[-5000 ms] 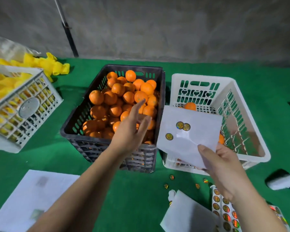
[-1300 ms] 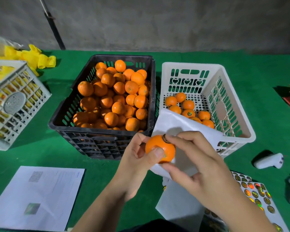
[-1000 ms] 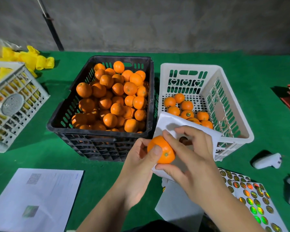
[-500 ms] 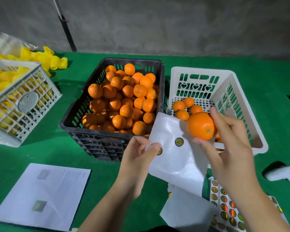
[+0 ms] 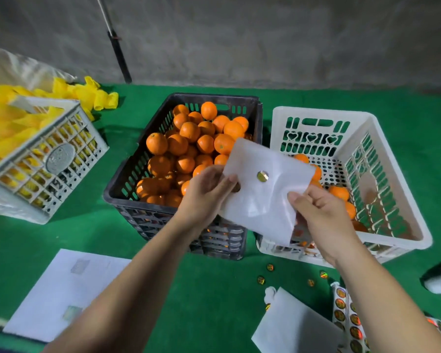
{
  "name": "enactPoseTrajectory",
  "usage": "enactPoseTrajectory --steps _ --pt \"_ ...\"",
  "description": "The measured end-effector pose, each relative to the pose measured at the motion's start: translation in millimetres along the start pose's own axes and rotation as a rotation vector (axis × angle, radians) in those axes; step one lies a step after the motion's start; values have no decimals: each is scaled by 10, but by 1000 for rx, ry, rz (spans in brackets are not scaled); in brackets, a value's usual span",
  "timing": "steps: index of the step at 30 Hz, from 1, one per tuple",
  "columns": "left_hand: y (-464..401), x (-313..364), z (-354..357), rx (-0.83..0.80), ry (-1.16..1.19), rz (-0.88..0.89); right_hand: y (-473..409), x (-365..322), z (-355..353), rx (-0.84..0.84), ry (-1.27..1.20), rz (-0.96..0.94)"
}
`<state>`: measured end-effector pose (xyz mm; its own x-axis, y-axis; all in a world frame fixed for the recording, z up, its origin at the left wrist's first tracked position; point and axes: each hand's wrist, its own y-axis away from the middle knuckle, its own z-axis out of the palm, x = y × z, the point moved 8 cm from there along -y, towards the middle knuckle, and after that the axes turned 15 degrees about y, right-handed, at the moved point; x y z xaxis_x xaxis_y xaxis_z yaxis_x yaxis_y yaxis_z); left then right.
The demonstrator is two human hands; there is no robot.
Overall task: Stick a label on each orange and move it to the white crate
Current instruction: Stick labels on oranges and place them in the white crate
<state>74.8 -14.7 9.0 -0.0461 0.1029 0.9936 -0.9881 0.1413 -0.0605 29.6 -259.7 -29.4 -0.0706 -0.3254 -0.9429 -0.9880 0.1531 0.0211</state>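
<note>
Both hands hold 1 white backing sheet point(image 5: 262, 197) bearing 1 label point(image 5: 262, 176), the left grip point(image 5: 209, 189) pinching its left edge, the right grip point(image 5: 318, 212) its lower right, with the white crate point(image 5: 402, 179) of oranges point(image 5: 339, 192) just beyond the right grip and the black crate point(image 5: 143, 159) beyond the left

A green mat point(image 5: 214, 289) carried a black crate point(image 5: 178, 220), white crate point(image 5: 392, 240), grey crate point(image 5: 61, 159), paper sheets point(image 5: 61, 289) and loose stickers point(image 5: 270, 267).
</note>
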Motion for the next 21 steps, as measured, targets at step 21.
enactPoseTrajectory --steps 21 --pt "-884 -629 -654 250 -668 -520 -420 378 -11 55 -53 59"
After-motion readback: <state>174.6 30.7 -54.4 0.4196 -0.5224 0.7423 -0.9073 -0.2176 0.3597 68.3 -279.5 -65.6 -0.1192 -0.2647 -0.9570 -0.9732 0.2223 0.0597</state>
